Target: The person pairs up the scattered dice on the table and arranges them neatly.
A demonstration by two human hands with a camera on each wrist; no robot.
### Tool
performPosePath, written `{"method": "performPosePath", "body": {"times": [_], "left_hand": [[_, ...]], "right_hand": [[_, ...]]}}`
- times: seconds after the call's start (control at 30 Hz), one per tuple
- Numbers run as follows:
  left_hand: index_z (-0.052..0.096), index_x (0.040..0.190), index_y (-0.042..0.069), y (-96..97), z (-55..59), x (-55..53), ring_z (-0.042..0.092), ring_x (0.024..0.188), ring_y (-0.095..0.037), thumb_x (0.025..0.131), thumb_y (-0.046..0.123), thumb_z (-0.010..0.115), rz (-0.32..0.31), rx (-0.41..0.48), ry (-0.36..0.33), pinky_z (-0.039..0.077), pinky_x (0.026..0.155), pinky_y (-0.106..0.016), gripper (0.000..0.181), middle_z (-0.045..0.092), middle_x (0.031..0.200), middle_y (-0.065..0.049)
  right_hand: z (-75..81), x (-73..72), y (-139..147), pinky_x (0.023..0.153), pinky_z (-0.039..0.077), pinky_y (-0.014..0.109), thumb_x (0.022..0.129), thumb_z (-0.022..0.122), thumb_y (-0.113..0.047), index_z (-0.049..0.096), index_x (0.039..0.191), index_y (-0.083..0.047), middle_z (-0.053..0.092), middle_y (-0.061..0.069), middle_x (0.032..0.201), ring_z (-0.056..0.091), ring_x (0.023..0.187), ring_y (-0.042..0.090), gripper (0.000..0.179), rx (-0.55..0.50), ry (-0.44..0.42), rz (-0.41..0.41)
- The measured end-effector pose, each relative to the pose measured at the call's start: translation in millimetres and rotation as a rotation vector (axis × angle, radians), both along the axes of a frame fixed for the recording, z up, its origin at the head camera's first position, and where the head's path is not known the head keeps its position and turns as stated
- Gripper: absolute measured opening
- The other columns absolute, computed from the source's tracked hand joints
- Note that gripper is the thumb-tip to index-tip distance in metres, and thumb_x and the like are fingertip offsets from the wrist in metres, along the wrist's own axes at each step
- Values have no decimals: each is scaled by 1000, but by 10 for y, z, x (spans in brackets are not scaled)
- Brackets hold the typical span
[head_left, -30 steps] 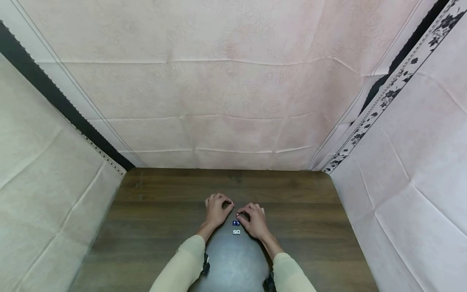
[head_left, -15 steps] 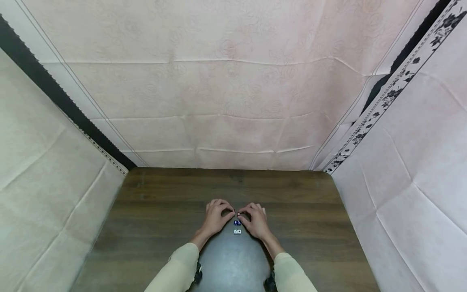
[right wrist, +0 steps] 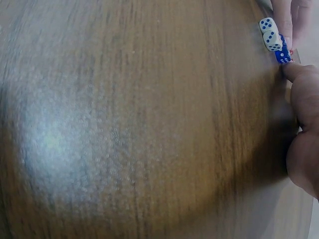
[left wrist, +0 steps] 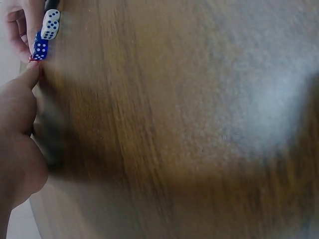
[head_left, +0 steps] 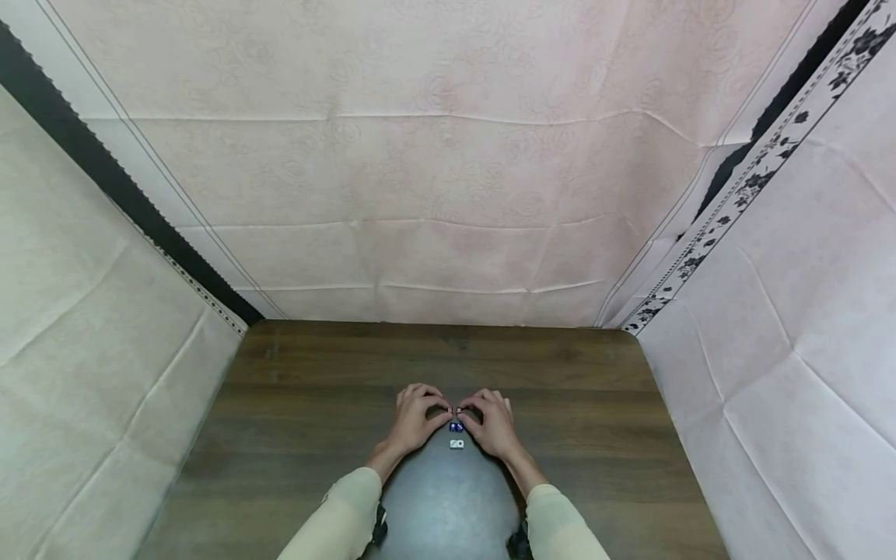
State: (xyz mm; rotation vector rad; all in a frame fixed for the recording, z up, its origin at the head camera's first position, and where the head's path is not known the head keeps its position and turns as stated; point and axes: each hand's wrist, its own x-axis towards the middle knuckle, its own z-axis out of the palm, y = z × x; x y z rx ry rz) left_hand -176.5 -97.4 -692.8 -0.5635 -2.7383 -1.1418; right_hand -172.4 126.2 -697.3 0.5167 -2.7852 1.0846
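In the head view my left hand [head_left: 411, 420] pinches a small red die [head_left: 451, 411] between thumb and forefinger. Facing it, my right hand [head_left: 492, 424] pinches another red die [head_left: 459, 411] the same way, with hardly any gap between the two. Just nearer to me lies a pair of blue dice [head_left: 456, 427], side by side, and below that a pair of white dice [head_left: 456, 444] with blue pips. The left wrist view shows the white dice [left wrist: 51, 24] beside the blue dice [left wrist: 40, 49]; fingers mostly hide the red ones there and in the right wrist view.
All the dice are on a brown wood-grain table [head_left: 315, 373], which shines where light reflects near me. Pale cloth hangs behind the table [head_left: 434, 194] and at both sides. Dark bands wrap both wrists under the pale sleeves [head_left: 343, 509].
My left hand has come nearer to me and slightly right, bringing its red die level with and close to the other one. My right hand has stayed almost in place.
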Motion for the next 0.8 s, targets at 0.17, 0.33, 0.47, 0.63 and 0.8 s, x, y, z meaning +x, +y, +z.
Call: {"method": "performPosePath", "body": {"times": [0.17, 0.33, 0.47, 0.63, 0.8], "left_hand": [[89, 101, 18, 18, 2, 2, 63, 127, -36, 97, 23, 91, 10, -14, -12, 39, 116, -68, 7, 77, 122, -7], [89, 101, 18, 39, 13, 2, 63, 127, -36, 96, 24, 92, 25, -15, -14, 38, 116, -69, 8, 77, 123, -7], [89, 104, 20, 48, 13, 4, 62, 128, -36, 97, 25, 91, 25, -29, -23, 36, 119, -70, 9, 77, 124, -7], [89, 105, 20, 61, -17, 4, 63, 127, -35, 97, 25, 92, 33, -38, 2, 37, 118, -70, 10, 77, 124, -5], [88, 105, 20, 67, -38, 5, 63, 126, -34, 97, 26, 91, 35, -41, 19, 37, 118, -70, 10, 77, 123, -4]], "right_hand": [[-17, -2, -3, 93, 39, 42, 101, 87, -24, 85, 113, -21, 72, -1, 106, 60, 104, 20, 12, 0, 19, -1], [-36, -9, -6, 93, 39, 41, 101, 87, -24, 85, 113, -22, 72, -2, 106, 60, 104, 18, 13, 5, 16, -2], [-43, -11, -4, 94, 39, 41, 102, 87, -25, 85, 115, -23, 73, -2, 107, 60, 104, 18, 13, 6, 4, -1], [-45, -11, -2, 93, 39, 41, 102, 87, -25, 86, 114, -22, 73, -1, 107, 60, 103, 19, 13, -6, 22, 3], [-56, -9, 3, 89, 38, 39, 100, 88, -22, 86, 112, -20, 73, -1, 104, 59, 100, 18, 12, -6, 78, 2]]}}
